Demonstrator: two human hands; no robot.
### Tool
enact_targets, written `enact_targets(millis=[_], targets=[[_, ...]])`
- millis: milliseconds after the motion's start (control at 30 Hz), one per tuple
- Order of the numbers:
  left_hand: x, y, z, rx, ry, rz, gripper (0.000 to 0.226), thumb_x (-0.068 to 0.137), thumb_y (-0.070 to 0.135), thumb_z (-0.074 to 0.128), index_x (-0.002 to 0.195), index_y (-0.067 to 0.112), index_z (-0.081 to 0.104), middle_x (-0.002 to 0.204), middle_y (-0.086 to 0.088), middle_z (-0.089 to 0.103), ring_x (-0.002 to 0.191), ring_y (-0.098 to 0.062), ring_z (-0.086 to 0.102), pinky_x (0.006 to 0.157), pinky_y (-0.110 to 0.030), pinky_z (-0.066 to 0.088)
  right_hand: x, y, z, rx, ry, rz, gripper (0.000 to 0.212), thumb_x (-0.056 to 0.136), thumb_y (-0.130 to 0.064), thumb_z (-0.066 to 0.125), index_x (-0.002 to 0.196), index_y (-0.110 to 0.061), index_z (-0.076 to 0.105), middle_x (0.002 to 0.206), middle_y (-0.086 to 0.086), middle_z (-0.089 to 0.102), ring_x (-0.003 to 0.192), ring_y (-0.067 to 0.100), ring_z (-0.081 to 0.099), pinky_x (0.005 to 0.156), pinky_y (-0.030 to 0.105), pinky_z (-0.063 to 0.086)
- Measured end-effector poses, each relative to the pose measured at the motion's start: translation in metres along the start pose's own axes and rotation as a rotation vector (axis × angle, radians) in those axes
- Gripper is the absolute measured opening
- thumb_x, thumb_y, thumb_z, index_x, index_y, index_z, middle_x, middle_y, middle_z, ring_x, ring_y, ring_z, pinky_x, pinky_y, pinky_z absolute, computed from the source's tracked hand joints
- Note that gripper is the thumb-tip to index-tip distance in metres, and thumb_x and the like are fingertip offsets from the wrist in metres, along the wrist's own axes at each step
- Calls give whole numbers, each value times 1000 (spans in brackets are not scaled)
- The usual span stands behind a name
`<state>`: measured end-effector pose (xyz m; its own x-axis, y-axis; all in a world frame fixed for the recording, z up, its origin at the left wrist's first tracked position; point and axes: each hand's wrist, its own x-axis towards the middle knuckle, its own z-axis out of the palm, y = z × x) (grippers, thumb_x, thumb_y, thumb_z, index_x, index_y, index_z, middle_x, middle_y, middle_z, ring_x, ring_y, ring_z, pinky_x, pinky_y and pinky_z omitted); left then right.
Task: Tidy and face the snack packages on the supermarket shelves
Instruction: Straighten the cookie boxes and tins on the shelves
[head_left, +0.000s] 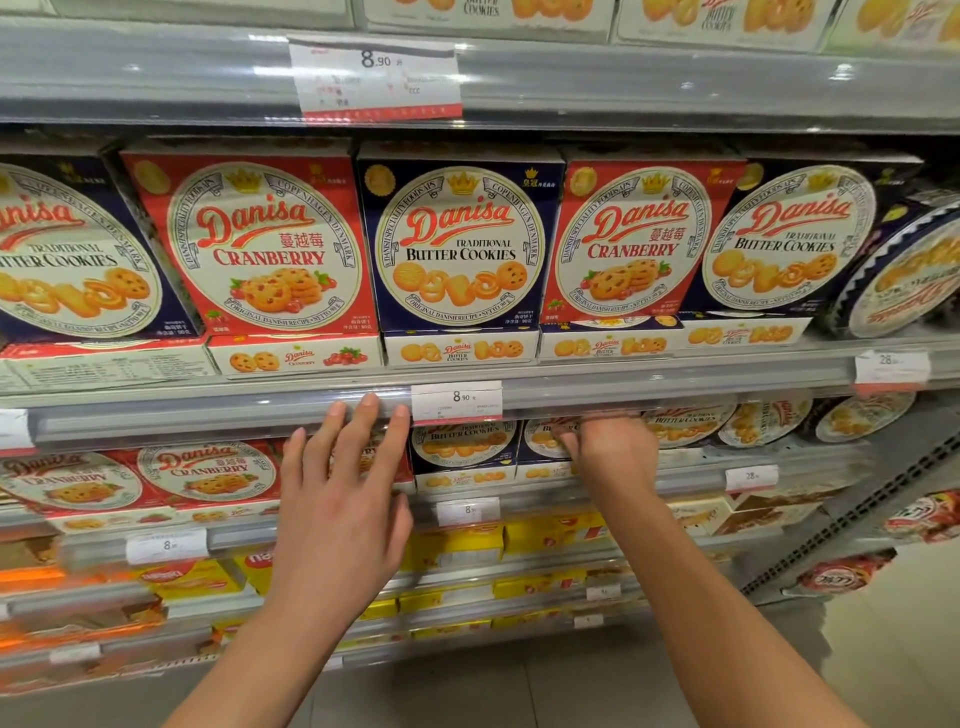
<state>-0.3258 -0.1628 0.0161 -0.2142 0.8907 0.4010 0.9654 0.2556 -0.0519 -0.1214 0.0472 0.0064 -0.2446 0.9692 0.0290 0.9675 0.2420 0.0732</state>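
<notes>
While left hand (337, 499) hovers flat, right hand (610, 452) reaches butter cookie box (543, 441)

Single head-worn wide-angle view, no second camera to overlap with. It faces the shelves head-on and tilts slightly down, close enough that box lettering reads clearly. The blue cookie box (460, 239) sits near frame centre, about level with the lens. Above it runs the upper shelf edge with a price tag (376, 78); below it lower shelves recede toward the floor (519, 691). Both forearms enter from the bottom edge under that box. Edges bow from lens distortion; right of the box a shelf upright (852, 509) slants away.
</notes>
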Motion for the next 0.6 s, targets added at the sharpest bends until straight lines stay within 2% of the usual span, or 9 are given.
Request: enact_targets(millis=[67, 133, 200, 300, 367, 433, 500, 600], targets=[[1, 0, -1, -3, 3, 2, 79, 87, 41, 51, 159, 17, 31, 160, -18, 32, 147, -43, 30, 117, -63, 26, -5, 2, 1, 7, 80, -15, 51, 101, -58, 47, 68, -19, 51, 65, -2, 52, 69, 20, 55, 57, 28, 41], [1, 0, -1, -8, 19, 8, 79, 86, 40, 51, 159, 17, 32, 160, -18, 33, 146, -44, 31, 116, -63, 25, -17, 7, 9, 79, 302, -106, 36, 94, -48, 66, 83, -14, 64, 76, 7, 59, 70, 25, 58, 51, 28, 42], [1, -1, 0, -13, 39, 16, 80, 85, 39, 53, 159, 17, 32, 158, -19, 35, 144, -44, 33, 116, -63, 25, -32, 12, 20, 156, 492, -172, 33, 83, -31, 80, 100, -6, 68, 95, 19, 62, 67, 31, 62, 45, 31, 46], [2, -3, 3, -19, 75, 32, 80, 84, 34, 62, 158, 16, 35, 157, -20, 38, 142, -45, 36, 116, -64, 24, -47, 15, 36, 286, 612, -229, 32, 88, -17, 70, 118, -8, 64, 125, 19, 60, 63, 26, 62, 42, 30, 49], [3, -5, 4, -12, 73, 45, 88, 79, 34, 73, 157, 15, 36, 156, -20, 39, 142, -46, 36, 117, -66, 22, -57, 15, 38, 352, 696, -271, 21, 92, -14, 62, 112, -10, 69, 125, 12, 65, 64, 21, 64, 42, 29, 49], [4, -7, 6, -15, 69, 60, 94, 75, 34, 77, 157, 14, 36, 156, -21, 40, 140, -47, 37, 117, -67, 22, -63, 15, 27, 395, 799, -315, 19, 92, -13, 60, 105, -9, 74, 116, 8, 71, 76, 19, 69, 48, 32, 54], [4, -9, 6, -22, 63, 73, 93, 76, 34, 75, 158, 15, 35, 156, -20, 41, 140, -46, 37, 117, -68, 21, -67, 13, 2, 407, 920, -345, 20, 89, -11, 61, 103, -6, 75, 109, 8, 73, 87, 22, 70, 60, 34, 59], [4, -10, 5, -41, 53, 91, 94, 75, 33, 76, 158, 14, 35, 155, -21, 42, 140, -46, 39, 116, -68, 21, -63, 12, -52, 389, 1010, -330, 31, 89, -12, 61, 117, -2, 70, 120, 14, 68, 105, 29, 64, 85, 36, 57]])
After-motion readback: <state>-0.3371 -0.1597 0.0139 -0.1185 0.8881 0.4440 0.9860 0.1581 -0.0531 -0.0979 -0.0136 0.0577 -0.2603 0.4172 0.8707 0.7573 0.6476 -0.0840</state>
